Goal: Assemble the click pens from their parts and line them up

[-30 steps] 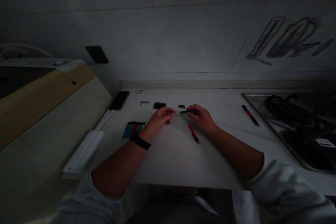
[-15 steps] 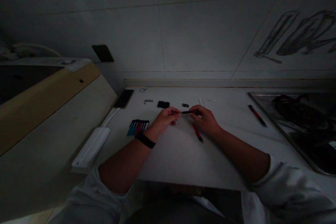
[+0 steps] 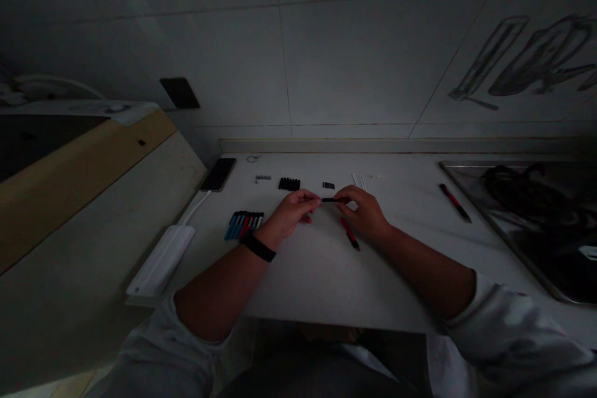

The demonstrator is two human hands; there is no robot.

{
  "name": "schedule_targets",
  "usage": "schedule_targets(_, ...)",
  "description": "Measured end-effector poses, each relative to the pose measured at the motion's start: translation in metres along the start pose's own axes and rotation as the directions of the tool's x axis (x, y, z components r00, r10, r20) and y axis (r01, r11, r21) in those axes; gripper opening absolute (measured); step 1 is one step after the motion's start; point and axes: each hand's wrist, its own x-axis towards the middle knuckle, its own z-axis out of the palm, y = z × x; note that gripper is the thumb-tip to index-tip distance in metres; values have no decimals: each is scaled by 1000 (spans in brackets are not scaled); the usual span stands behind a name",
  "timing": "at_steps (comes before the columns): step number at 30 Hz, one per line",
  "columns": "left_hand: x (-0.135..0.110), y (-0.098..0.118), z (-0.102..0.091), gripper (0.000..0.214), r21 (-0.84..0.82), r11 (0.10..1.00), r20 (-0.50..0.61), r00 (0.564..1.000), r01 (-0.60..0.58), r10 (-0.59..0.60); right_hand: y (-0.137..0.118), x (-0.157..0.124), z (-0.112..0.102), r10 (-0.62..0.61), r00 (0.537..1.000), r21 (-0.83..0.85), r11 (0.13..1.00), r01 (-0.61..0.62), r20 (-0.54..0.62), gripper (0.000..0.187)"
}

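Note:
Between my two hands, just above the counter, lies a thin black pen part (image 3: 330, 200), held level. My left hand (image 3: 293, 211) pinches its left end; my right hand (image 3: 361, 208) pinches the right end, and the fingertips hide both tips. Below my right hand a red and black pen body (image 3: 349, 234) rests on the counter. Behind the hands are a row of short black grips (image 3: 290, 184), some small dark pieces (image 3: 328, 185), thin white refills (image 3: 359, 181) and several small springs (image 3: 263, 178).
Blue, red and white pen barrels (image 3: 244, 225) lie beside my left wrist. A phone (image 3: 219, 174) and a white power strip (image 3: 161, 261) are at the left. Another red and black pen (image 3: 454, 203) lies near the stove (image 3: 522, 236) at the right. A tiled wall (image 3: 345, 68) closes the back.
The black part's left end now sits against my left fingertips, with the thin tip no longer showing. Both hands stay nearly in place; the view shifts slightly.

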Motion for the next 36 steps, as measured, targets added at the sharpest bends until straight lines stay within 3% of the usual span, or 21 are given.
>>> schedule_targets(8, 2, -4, 0, 36, 26, 998, 20, 998, -61, 60, 2, 2, -3, 84, 993, -125, 989, -74, 78, 20)
schedule_targets(15, 2, -1, 1, 37, 39, 998, -7, 999, -54, 54, 6, -1, 0, 89, 993, -28, 996, -87, 82, 29)
schedule_targets(19, 1, -1, 1, 37, 51, 997, -8, 998, -55, 55, 4, 0, 0, 60, 993, -48, 997, -56, 99, 12)
schedule_targets(25, 3, -3, 1, 33, 70, 996, -29, 998, -54, 57, 2, 1, -1, 63, 994, -30, 998, -60, 92, 21)
schedule_targets(29, 3, -3, 0, 32, 76, 995, -13, 998, -60, 61, 2, 1, -1, 43, 994, -35, 999, -40, 98, 10)
schedule_targets(36, 6, -7, -3, 33, 91, 993, 4, 997, -74, 74, 7, 0, -1, 28, 991, -36, 999, -24, 128, 21)
